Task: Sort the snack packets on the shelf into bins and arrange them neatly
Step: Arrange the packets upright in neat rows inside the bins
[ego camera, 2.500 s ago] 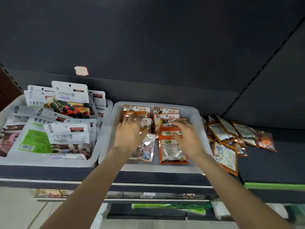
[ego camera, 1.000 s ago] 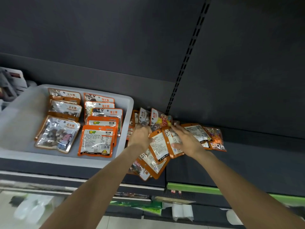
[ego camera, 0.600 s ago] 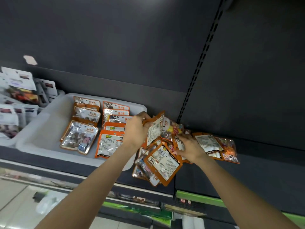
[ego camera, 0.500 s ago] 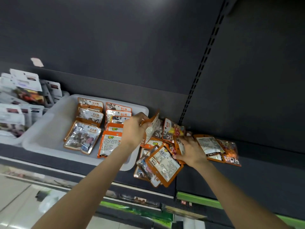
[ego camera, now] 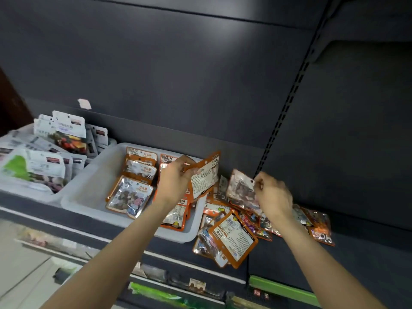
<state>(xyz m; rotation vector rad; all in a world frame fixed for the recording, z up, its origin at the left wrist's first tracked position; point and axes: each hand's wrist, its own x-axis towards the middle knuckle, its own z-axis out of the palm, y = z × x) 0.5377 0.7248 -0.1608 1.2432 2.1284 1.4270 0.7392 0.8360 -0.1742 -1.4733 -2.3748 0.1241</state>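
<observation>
The left hand (ego camera: 176, 178) pinches an orange packet (ego camera: 205, 175), back label showing, raised over the right rim of the white bin (ego camera: 89, 192). The right hand (ego camera: 273, 195) pinches a clear-fronted packet (ego camera: 240, 189) by its top edge, right of that bin, above the loose pile of packets (ego camera: 231, 235) lying on the dark shelf (ego camera: 367, 246) beside it. Inside the bin, orange packets (ego camera: 133, 192) lie in rows. A second bin (ego camera: 26, 188) of white packets touches its left side.
</observation>
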